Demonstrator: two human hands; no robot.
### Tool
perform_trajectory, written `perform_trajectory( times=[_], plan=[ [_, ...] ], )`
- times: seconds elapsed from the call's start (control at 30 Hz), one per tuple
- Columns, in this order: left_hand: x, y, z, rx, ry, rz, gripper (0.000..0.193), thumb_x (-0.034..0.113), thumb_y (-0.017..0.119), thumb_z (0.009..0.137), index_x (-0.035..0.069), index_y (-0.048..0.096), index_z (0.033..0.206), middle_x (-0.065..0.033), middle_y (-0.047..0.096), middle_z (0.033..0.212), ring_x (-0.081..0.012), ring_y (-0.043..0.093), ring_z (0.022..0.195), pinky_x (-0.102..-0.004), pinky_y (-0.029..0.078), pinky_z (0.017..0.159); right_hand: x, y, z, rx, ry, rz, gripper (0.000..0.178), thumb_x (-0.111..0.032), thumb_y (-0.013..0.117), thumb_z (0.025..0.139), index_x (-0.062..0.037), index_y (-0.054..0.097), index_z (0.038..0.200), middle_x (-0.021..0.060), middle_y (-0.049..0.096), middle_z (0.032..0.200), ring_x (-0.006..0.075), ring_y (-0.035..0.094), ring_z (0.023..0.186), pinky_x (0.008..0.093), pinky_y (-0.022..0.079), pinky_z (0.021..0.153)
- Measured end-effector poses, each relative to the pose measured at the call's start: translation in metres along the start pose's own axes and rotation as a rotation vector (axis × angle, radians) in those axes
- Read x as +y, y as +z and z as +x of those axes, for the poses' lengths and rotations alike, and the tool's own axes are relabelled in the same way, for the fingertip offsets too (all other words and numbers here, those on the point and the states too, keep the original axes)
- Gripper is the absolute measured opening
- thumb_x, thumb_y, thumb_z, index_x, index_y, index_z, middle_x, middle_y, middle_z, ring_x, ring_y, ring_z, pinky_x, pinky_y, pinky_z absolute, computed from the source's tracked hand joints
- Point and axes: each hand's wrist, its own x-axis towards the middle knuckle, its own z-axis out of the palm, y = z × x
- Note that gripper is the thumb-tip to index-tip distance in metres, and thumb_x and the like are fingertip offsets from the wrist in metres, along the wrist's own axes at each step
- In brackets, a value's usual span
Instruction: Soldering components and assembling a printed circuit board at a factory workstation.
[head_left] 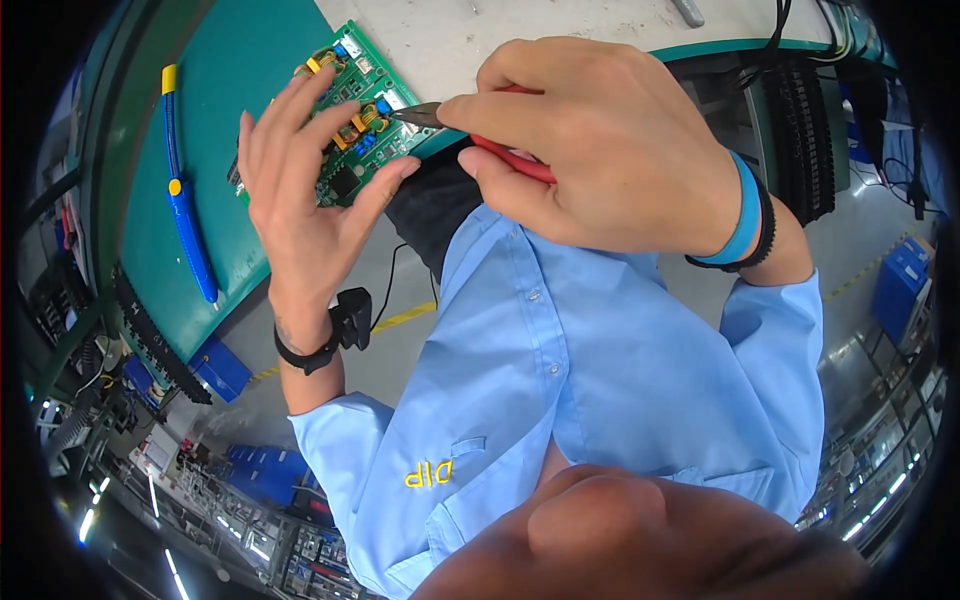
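Green circuit board at 11 o'clock; probably light, stiff, fragile; best held by 2 edges, off the yellow coils. Left hand, 10 o'clock: fingers fanned apart over board, can't tell if gripping. Right hand, 1 o'clock: fingers clamped on red-handled pliers, tip near blue component.

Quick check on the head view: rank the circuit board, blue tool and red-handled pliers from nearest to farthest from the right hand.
1. Red-handled pliers: held in the right hand.
2. Circuit board: left of it, by the pliers' tips.
3. Blue tool: farthest left, on the green surface.
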Motion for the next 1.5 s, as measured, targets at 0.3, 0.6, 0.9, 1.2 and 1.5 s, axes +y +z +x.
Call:
perform_trajectory(
  times=[0.3, 0.6, 0.9, 1.2, 1.5],
  plan=[
    [0.003, 0.009, -0.004, 0.028, -0.034, 0.017, 0.035, 0.021, 0.089, 0.078, 0.01, 0.075, 0.108, -0.0044, 0.074, 0.122, -0.0302, 0.062, 0.127, -0.0577, 0.034, 0.115, -0.005, 0.017, -0.01, -0.129, -0.106, -0.158, 0.017, -0.007, 0.067, 0.087, 0.0035, 0.069, 0.101, 0.0104, 0.067, 0.087, 0.0173, 0.062, 0.073, 0.029, 0.05, 0.063],
    [0.003, 0.014, -0.004, 0.047, -0.019, 0.004, 0.027, 0.016, 0.085, 0.082, 0.012, 0.077, 0.107, -0.0026, 0.075, 0.117, -0.0283, 0.064, 0.124, -0.0574, 0.037, 0.114, -0.016, 0.015, -0.016, -0.261, -0.215, -0.332, 0.015, -0.007, 0.067, 0.085, 0.0031, 0.069, 0.095, 0.0119, 0.066, 0.083, 0.0211, 0.063, 0.071, 0.0313, 0.051, 0.062],
    [0.003, 0.019, -0.002, 0.079, -0.015, -0.023, 0.02, 0.011, 0.082, 0.083, 0.011, 0.078, 0.102, -0.003, 0.077, 0.112, -0.0298, 0.065, 0.121, -0.0565, 0.04, 0.112, -0.015, 0.015, -0.006, -0.387, -0.294, -0.483, 0.013, -0.008, 0.067, 0.082, 0.0026, 0.07, 0.089, 0.0134, 0.065, 0.079, 0.0248, 0.064, 0.069, 0.0336, 0.051, 0.06],
    [0.0, 0.02, -0.001, 0.104, 0.008, -0.059, 0.019, 0.009, 0.083, 0.082, 0.009, 0.078, 0.1, -0.0032, 0.077, 0.108, -0.0302, 0.066, 0.119, -0.0542, 0.042, 0.11, -0.012, -0.008, 0.009, -0.532, -0.362, -0.596, 0.012, -0.009, 0.067, 0.08, 0.0022, 0.07, 0.083, 0.0149, 0.064, 0.075, 0.0286, 0.064, 0.067, 0.0359, 0.052, 0.058],
    [0.001, 0.02, -0.002, 0.127, 0.002, -0.087, 0.018, 0.009, 0.083, 0.082, 0.009, 0.078, 0.099, -0.0028, 0.077, 0.107, -0.0307, 0.067, 0.115, -0.05, 0.043, 0.106, -0.025, -0.012, 0.045, -0.694, -0.463, -0.711, 0.011, -0.009, 0.067, 0.077, 0.002, 0.07, 0.077, 0.0162, 0.064, 0.071, 0.0319, 0.065, 0.064, 0.0375, 0.052, 0.057]
  ],
)
